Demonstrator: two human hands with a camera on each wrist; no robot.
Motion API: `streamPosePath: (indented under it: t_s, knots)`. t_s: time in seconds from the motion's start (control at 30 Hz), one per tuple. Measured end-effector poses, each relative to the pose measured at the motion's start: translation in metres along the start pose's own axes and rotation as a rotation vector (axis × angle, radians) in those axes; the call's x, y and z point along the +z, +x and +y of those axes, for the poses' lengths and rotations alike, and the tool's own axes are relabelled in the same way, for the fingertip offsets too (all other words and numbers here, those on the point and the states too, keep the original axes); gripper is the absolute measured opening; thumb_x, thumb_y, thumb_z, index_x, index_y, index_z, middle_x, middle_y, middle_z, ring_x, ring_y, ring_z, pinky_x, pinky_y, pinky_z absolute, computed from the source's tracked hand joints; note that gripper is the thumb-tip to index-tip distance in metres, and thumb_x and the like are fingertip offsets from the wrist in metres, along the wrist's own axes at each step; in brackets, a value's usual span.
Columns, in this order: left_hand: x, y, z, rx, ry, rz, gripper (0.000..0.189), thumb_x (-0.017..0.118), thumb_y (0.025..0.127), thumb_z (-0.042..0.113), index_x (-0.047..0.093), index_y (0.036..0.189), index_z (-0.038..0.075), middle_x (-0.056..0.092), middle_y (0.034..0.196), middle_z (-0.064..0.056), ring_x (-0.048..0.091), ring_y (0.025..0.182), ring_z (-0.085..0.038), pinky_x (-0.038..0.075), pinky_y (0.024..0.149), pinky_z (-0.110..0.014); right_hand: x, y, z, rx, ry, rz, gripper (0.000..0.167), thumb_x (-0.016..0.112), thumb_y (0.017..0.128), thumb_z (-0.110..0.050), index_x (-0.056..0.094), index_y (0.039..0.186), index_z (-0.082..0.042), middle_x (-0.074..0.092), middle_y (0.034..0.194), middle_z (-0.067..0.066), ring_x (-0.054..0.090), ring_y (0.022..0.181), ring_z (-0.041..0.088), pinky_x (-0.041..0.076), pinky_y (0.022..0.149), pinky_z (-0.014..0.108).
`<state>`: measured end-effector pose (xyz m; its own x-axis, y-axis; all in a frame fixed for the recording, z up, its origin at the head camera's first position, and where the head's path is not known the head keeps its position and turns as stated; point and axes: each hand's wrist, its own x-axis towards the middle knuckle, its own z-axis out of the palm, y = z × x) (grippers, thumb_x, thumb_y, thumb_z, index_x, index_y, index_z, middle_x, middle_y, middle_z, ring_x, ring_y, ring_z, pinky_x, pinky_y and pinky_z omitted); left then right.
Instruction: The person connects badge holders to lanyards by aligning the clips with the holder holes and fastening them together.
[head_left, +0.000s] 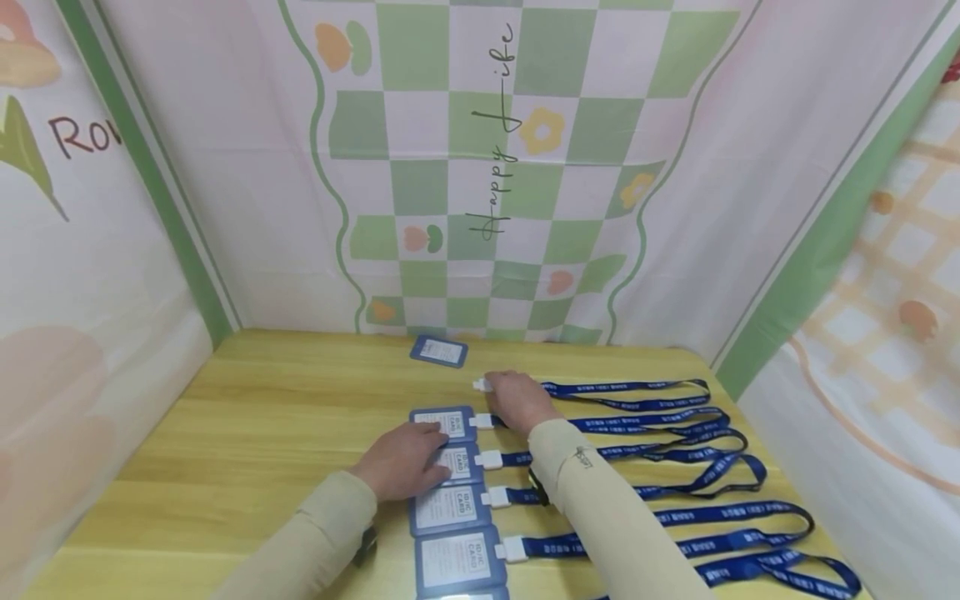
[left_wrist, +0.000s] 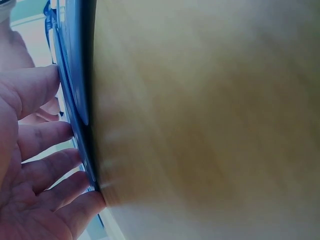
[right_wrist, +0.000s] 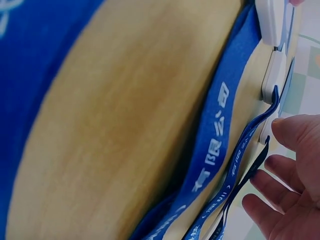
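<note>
Several blue-framed ID card holders (head_left: 453,510) lie in a column at the table's middle, each joined by a white clip (head_left: 513,549) to a blue lanyard (head_left: 551,547) stretched to the right. My left hand (head_left: 405,462) rests on the two farthest holders of the column, its fingers spread; the left wrist view has its fingertips along a holder's dark edge (left_wrist: 75,100). Farther back, my right hand (head_left: 520,398) pinches the white clip (head_left: 481,385) of the farthest lanyard (head_left: 626,387). In the right wrist view, the thumb lies against that clip (right_wrist: 268,129).
A separate blue card holder (head_left: 439,351) lies near the table's back edge, left of the right hand. The wood-grain table (head_left: 247,433) meets a checkered cloth backdrop (head_left: 480,167), with cloth walls on both sides. The right forearm crosses over several lanyards.
</note>
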<state>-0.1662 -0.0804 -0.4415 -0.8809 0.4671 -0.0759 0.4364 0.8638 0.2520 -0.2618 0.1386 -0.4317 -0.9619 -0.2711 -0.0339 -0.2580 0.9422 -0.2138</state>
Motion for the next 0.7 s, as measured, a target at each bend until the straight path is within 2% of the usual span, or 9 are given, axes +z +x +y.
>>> streamPosePath:
  t_s: [0.13, 0.43, 0.7]
  knots:
    - [0.0002, 0.0002, -0.0001, 0.0, 0.007, 0.003, 0.059, 0.065, 0.099, 0.051, 0.062, 0.144, 0.013, 0.057, 0.153, -0.012, 0.054, 0.141, -0.032, 0.045, 0.118, -0.051, 0.0009, 0.0001, -0.0004, 0.019, -0.003, -0.017, 0.036, 0.054, 0.108, -0.026, 0.06, 0.144, -0.022, 0.069, 0.135, 0.008, 0.065, 0.126, 0.029, 0.053, 0.109, 0.05]
    - [-0.0007, -0.0006, 0.0015, -0.01, 0.008, -0.002, 0.059, 0.066, 0.099, 0.05, 0.062, 0.145, 0.013, 0.057, 0.153, -0.011, 0.054, 0.141, -0.032, 0.045, 0.118, -0.05, 0.0039, 0.003, 0.0011, 0.014, -0.038, -0.02, 0.033, 0.055, 0.108, -0.027, 0.063, 0.139, -0.021, 0.074, 0.119, 0.008, 0.07, 0.111, 0.028, 0.058, 0.1, 0.047]
    - [-0.0007, -0.0005, 0.0007, 0.002, 0.016, 0.004, 0.059, 0.065, 0.099, 0.05, 0.061, 0.145, 0.013, 0.057, 0.153, -0.012, 0.054, 0.141, -0.032, 0.045, 0.118, -0.05, 0.0036, 0.0025, -0.0001, 0.021, -0.058, -0.035, 0.031, 0.055, 0.108, -0.028, 0.064, 0.137, -0.023, 0.074, 0.118, 0.007, 0.07, 0.111, 0.028, 0.059, 0.099, 0.048]
